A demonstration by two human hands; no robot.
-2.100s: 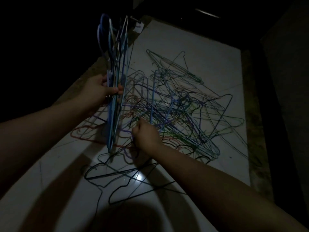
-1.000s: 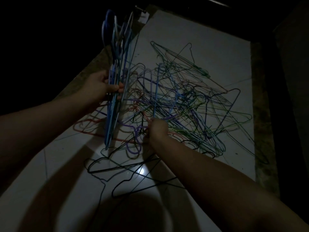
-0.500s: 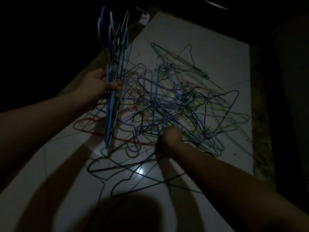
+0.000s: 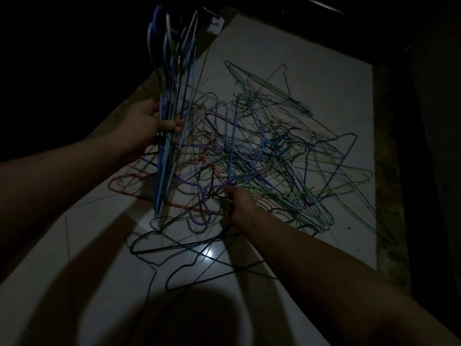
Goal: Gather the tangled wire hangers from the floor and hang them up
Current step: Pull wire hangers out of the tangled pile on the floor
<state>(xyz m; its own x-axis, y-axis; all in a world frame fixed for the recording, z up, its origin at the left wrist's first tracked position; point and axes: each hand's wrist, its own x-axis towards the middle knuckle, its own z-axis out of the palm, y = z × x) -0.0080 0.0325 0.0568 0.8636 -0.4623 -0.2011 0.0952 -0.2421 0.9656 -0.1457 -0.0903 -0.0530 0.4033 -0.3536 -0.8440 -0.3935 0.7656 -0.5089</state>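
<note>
A floor of pale, glossy tiles (image 4: 311,78) is seen in a very dark room, with one small bright reflection (image 4: 208,254) on the near tiles. On the middle of it a heap of tangled wire hangers (image 4: 269,156) is spread, in blue, green, purple and black, the thin coated wires crossed through each other. At its near edge a few black wire hangers (image 4: 189,248) lie flat and looser, and at the left a red-orange wire hanger (image 4: 129,188) lies partly under the others. A bundle of blue wire hangers (image 4: 172,96) is held upright over the left side of the heap, hooks at the top. It is grasped around its middle by the left hand (image 4: 149,121), thumb and fingers closed on it. The right hand (image 4: 239,206) is at the near edge of the heap, its fingers curled around thin wires beside a purple wire hanger (image 4: 199,193); which hanger is taken cannot be told in this light.

The hangers are judged to be light and springy, stiff enough to keep their triangle shape but easily bent. The hooks are likely to catch in neighbours, so one hanger is best taken at the neck under its hook and drawn out slowly, not by force.
</note>
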